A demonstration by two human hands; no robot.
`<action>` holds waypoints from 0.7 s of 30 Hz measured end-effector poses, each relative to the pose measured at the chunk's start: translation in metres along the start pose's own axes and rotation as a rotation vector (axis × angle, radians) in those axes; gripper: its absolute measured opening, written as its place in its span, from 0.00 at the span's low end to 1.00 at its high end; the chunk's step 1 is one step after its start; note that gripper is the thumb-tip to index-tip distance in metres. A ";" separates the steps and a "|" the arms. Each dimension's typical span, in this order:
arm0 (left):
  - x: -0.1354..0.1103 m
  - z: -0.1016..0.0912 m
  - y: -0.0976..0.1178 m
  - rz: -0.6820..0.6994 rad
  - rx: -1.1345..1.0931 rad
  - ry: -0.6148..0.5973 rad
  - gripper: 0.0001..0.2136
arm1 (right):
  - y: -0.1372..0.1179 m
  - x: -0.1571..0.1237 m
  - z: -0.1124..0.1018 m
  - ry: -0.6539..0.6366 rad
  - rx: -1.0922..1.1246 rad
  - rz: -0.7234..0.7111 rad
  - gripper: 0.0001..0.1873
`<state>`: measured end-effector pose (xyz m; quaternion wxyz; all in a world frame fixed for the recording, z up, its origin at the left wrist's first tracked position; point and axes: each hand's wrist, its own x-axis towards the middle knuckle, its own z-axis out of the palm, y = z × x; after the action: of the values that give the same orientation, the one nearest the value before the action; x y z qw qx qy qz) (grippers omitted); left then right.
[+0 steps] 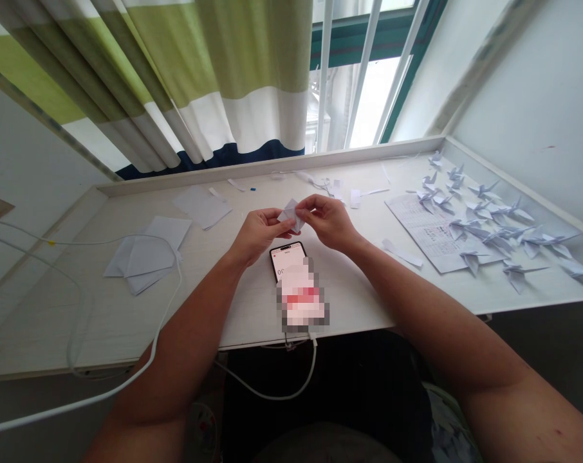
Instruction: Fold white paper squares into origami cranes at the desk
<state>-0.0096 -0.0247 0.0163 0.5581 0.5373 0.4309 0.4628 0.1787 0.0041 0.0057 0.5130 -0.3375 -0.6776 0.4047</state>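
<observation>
A small folded piece of white paper (291,213) is held above the desk between both hands. My left hand (257,233) pinches its left side with fingers closed. From the right, my right hand (327,220) grips the other edge with thumb and fingers. Just below the hands a phone (289,256) lies flat on the white desk (359,289), its screen lit and its lower part blurred.
Several folded paper cranes (489,222) lie at the right on a printed sheet (424,225). A stack of white paper squares (149,254) sits at the left. A white cable (127,379) loops over the desk's front edge. Paper scraps lie near the window sill; a curtain hangs behind.
</observation>
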 end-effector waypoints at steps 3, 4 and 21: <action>-0.001 0.002 0.000 -0.035 0.004 -0.013 0.21 | 0.001 0.001 0.000 0.025 0.009 0.010 0.06; -0.002 0.003 0.000 -0.040 0.006 -0.012 0.21 | 0.002 0.001 0.000 0.027 0.010 0.015 0.06; -0.001 0.000 -0.001 0.025 0.064 -0.044 0.17 | -0.003 0.001 -0.004 -0.028 -0.026 -0.013 0.08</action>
<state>-0.0096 -0.0254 0.0148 0.5441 0.5701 0.4265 0.4439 0.1821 0.0042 0.0089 0.5016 -0.3342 -0.6922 0.3970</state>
